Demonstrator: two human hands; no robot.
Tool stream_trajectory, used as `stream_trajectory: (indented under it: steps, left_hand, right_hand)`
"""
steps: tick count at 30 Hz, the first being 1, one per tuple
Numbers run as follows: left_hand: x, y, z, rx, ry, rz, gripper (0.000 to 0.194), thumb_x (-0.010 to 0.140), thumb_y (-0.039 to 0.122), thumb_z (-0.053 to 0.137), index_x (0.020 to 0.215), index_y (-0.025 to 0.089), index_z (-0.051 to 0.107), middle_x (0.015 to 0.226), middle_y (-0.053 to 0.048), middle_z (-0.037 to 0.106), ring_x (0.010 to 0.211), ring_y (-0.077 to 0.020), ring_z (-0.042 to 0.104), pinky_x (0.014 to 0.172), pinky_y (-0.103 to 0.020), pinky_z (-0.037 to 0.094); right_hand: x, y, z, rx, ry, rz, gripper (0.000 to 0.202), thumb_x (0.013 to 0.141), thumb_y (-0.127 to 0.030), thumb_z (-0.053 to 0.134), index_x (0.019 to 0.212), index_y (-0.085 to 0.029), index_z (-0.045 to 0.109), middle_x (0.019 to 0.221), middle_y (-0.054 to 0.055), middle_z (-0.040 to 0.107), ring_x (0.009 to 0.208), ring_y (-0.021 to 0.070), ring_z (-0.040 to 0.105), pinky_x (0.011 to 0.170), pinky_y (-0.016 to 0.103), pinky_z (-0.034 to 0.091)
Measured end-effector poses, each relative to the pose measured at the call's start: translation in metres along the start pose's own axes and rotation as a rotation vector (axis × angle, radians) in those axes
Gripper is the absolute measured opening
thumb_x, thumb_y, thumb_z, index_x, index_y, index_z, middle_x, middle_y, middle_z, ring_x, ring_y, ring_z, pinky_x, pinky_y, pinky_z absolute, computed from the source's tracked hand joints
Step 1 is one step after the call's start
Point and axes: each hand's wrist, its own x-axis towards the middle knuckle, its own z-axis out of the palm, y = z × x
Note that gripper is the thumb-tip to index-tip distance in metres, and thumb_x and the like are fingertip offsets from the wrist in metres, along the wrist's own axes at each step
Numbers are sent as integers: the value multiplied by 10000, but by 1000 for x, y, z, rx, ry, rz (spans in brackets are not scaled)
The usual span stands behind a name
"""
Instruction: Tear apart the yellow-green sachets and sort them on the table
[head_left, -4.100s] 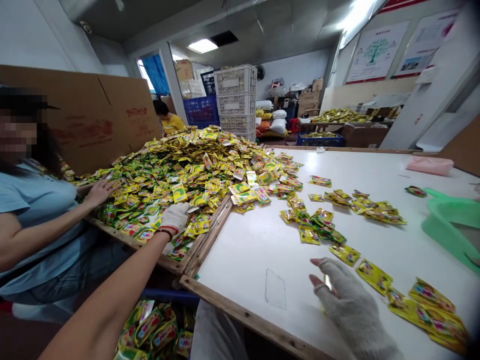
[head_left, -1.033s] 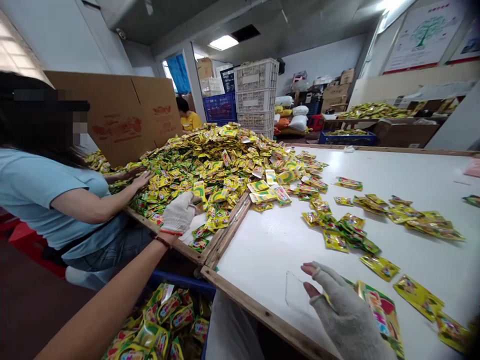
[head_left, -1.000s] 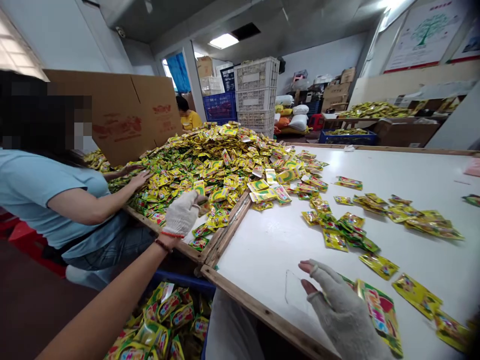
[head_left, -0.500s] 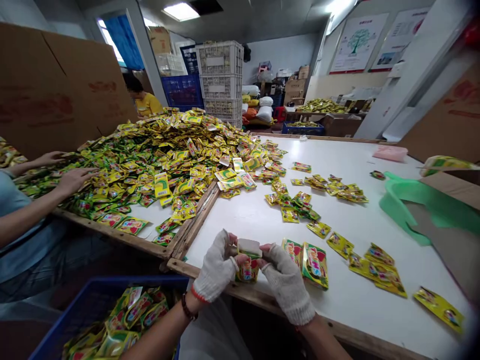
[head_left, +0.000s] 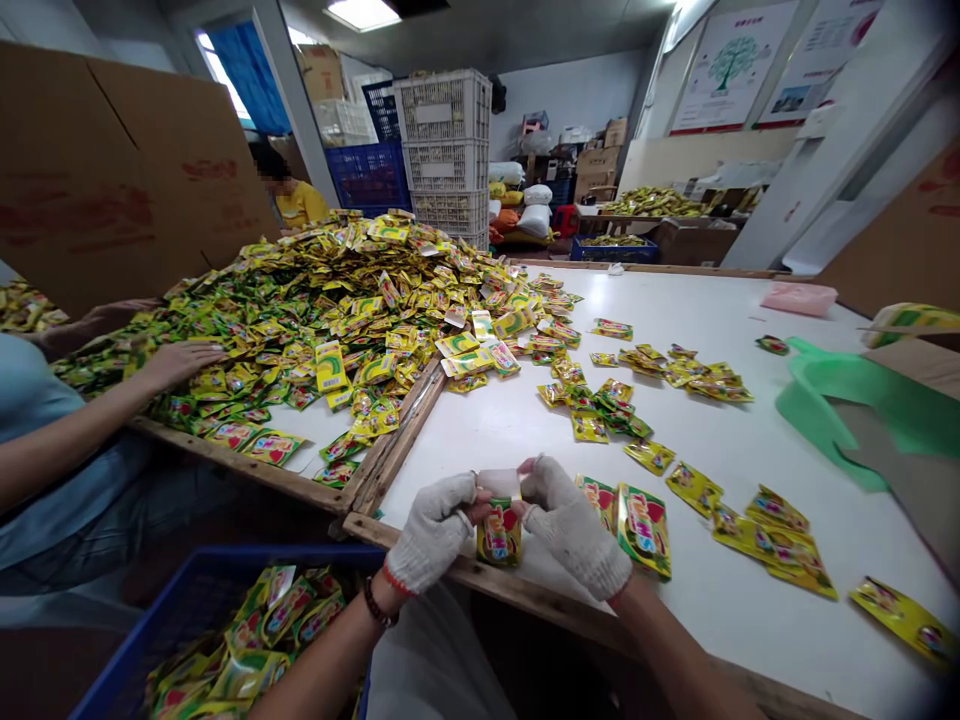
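Observation:
Between my hands, at the near edge of the white table (head_left: 465, 430), stands a small green and yellow candy box (head_left: 499, 532) with its pale end flap raised at the top. My left hand (head_left: 439, 530), in a white fingerless glove, pinches the box's left upper side. On the other side my right hand (head_left: 574, 525), gloved alike, has its fingers closed at the right upper edge by the flap. Two similar boxes lie just right of it, the nearer one (head_left: 643, 530) fully visible and the other (head_left: 598, 498) partly covered by my right hand.
A large heap of yellow and green packets (head_left: 360, 290) fills the left table behind a wooden rail (head_left: 397, 440). Loose sachets (head_left: 694, 487) lie to the right, before a green plastic tray (head_left: 825, 400). A blue crate (head_left: 187, 570) of packets sits below left. A co-worker's hand (head_left: 184, 365) touches the heap.
The box flap has tipped and more of the box's front shows below my fingers. My right fingers have shifted up along the edge. The co-worker's hand has moved right over the heap.

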Motion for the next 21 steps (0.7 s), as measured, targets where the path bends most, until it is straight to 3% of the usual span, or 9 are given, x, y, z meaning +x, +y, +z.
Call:
stream_trajectory:
  steps: [2,4,6,8,11,13,15,18,21]
  left_hand:
    - [3,5,-2,19,-94,11,153,742,265,617,767,119,652,806,-52,633,790,-154,577,755,-261,475]
    - [4,5,-2,-78,-137,-17,115,751,232,600,800,128,602,789,-28,604,763,-130,565,722,-241,471]
    - [4,3,1,-260,-108,-69,186,734,207,617,880,158,512,792,2,572,739,-109,561,688,-222,471]
    - [2,-2,4,-382,-43,-97,283,713,204,646,918,178,453,821,15,557,747,-102,569,680,-214,476]
    - [-2,-6,7,-302,10,-74,257,704,234,669,884,151,506,861,-8,566,797,-110,572,716,-212,480]
    - [-4,-7,7,-244,2,-70,245,704,255,674,874,135,546,859,-20,584,802,-115,573,730,-216,483]
    - [-5,-8,6,-249,-15,-77,261,703,263,676,902,136,565,874,-27,608,811,-122,583,746,-227,488]
    - [-4,-7,3,-225,-31,-57,247,706,260,673,909,135,604,913,-39,629,851,-133,587,782,-234,483]
    - [-2,-3,-2,-161,-94,-8,186,729,268,651,847,125,635,881,-43,630,834,-131,577,768,-225,472]
  right_hand:
    - [2,-3,-3,26,-50,-3,462,734,-160,526,1188,-157,440,674,-39,547,603,114,523,573,234,458]
    - [2,-3,-5,26,-95,-13,385,741,-165,516,1126,-157,515,786,5,616,721,137,582,663,263,496]
    - [1,-2,-4,38,-93,-26,273,759,-181,503,1021,-165,581,942,42,647,876,171,602,776,302,505]
    - [-2,2,-2,70,-66,-18,292,772,-202,506,1056,-169,569,1003,52,646,931,183,601,814,319,506]
    - [-3,2,0,108,-59,14,368,797,-265,516,1149,-157,515,1038,62,633,935,178,603,810,304,506]
    - [0,-2,-1,32,-63,30,321,818,-316,499,1088,-151,555,984,55,640,875,166,605,754,275,503]
    - [6,-9,-2,-115,-57,50,255,828,-349,474,889,-147,616,793,29,635,722,143,585,621,234,477]
    - [16,-17,-3,-254,-82,95,288,814,-330,454,613,-150,557,539,-14,502,517,101,475,456,195,365]
    - [19,-19,-4,-244,-116,105,292,802,-311,445,568,-153,520,499,-30,449,473,84,425,425,182,315]
